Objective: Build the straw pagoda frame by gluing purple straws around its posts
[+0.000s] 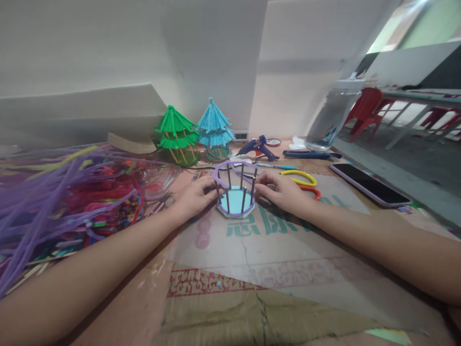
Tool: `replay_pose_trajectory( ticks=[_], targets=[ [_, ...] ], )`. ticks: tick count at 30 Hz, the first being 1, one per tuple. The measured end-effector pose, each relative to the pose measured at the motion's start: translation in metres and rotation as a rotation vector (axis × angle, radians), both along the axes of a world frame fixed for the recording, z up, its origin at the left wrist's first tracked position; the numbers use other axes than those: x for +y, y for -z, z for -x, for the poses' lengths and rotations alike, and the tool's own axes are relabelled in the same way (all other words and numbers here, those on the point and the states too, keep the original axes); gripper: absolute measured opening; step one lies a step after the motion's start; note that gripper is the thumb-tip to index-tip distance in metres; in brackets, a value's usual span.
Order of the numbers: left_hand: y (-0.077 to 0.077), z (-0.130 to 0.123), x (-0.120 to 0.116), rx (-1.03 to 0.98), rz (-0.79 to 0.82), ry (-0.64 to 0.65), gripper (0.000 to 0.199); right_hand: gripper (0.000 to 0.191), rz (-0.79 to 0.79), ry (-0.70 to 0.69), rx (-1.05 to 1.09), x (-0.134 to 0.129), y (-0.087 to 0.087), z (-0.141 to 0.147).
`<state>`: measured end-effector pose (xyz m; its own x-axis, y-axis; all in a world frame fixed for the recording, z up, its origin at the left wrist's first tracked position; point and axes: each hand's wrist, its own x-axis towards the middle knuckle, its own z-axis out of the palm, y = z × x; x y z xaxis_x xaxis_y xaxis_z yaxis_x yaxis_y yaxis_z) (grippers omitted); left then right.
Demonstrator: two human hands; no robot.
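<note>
A small craft pavilion frame (236,213) stands upright on the sheet between my hands. Dark brown sticks rise from its light blue, purple-edged polygonal base, and a purple pipe-cleaner ring runs round their tops. At its left side, my left hand (196,196) has thumb and fingers closed on the frame's edge. My right hand (279,192) pinches the frame from the right, near a post; the fingertips are partly hidden. Behind it stand two finished-looking pavilions, one with a green tiered roof (176,133) and one with a light blue roof (215,126).
Purple and red pipe cleaners (72,192) are heaped at the left. Beyond my right hand lie scissors (300,178) with yellow and orange handles, a blue glue gun (258,148), a pen (275,166), a utility knife (311,154), a phone (369,185) and a clear bottle (333,115).
</note>
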<state>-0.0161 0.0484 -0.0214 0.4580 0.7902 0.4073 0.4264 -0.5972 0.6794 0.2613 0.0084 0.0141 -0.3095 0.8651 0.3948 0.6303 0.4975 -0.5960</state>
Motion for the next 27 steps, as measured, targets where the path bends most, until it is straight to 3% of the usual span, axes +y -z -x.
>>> replay_pose_trajectory(
  ticks=[7,20,27],
  targets=[
    [-0.001,0.001,-0.001,0.031,-0.020,-0.015,0.026,0.017,-0.260,-0.195,-0.017,-0.015,-0.004,0.001],
    [-0.008,0.000,-0.006,0.100,-0.016,-0.009,0.028,0.014,-0.049,-0.215,-0.064,-0.013,-0.004,0.005],
    [-0.006,0.001,-0.004,0.098,-0.016,-0.007,0.029,0.015,-0.088,-0.215,-0.052,-0.015,-0.002,0.003]
  ],
)
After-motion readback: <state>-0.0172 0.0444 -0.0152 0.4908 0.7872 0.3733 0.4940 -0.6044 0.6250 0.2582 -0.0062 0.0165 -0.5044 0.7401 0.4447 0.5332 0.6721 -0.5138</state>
